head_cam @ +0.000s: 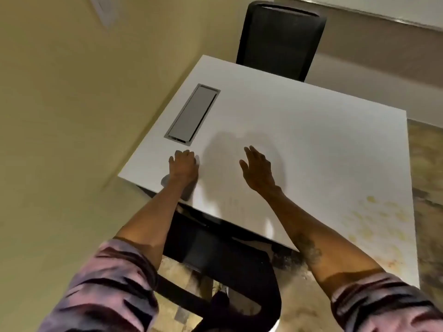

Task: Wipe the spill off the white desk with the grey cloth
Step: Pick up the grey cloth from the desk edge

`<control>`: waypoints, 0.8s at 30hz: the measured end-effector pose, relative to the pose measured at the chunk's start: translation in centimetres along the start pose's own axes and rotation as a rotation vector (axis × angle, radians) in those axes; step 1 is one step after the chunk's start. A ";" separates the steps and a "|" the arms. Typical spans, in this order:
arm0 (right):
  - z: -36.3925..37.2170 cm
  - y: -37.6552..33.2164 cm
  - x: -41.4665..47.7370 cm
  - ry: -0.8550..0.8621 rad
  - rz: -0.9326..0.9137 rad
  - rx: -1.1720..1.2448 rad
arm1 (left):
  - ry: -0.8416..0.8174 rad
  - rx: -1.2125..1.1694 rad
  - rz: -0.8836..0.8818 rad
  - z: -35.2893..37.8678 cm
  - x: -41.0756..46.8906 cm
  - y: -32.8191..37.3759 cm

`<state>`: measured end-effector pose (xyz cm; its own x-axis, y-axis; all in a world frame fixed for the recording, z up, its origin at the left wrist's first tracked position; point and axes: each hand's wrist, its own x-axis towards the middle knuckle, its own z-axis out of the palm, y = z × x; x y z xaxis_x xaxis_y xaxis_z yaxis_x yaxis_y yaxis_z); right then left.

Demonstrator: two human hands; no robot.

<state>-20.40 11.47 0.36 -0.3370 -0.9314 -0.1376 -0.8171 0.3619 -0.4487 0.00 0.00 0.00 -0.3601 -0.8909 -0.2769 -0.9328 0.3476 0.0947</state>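
Note:
My left hand (183,167) lies flat on the grey cloth (189,191) near the front left corner of the white desk (299,130). Only the cloth's edges show around the hand and wrist. My right hand (257,167) hovers over the middle of the desk with its fingers spread and nothing in it. A yellowish spill (374,219) of scattered blotches covers the desk's right front part, well to the right of both hands.
A grey rectangular cable hatch (191,113) is set into the desk's left side. One black chair (280,39) stands at the far edge, another black chair (227,267) below the near edge. A beige wall runs along the left.

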 end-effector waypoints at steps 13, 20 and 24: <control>5.9 -2.4 2.5 -0.237 -0.067 -0.012 | -0.193 -0.048 -0.199 4.8 0.2 -3.1; 7.3 -1.9 3.4 -0.312 -0.051 0.006 | -0.377 -0.059 -0.236 7.8 -0.3 -2.8; 7.8 -1.8 3.7 -0.332 -0.053 0.028 | -0.312 0.005 -0.178 9.1 -0.3 -3.0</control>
<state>-16.49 7.11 -6.23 -0.1200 -0.9122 -0.3917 -0.8148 0.3160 -0.4861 3.00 1.84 -8.92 -0.1697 -0.8059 -0.5673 -0.9803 0.1968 0.0137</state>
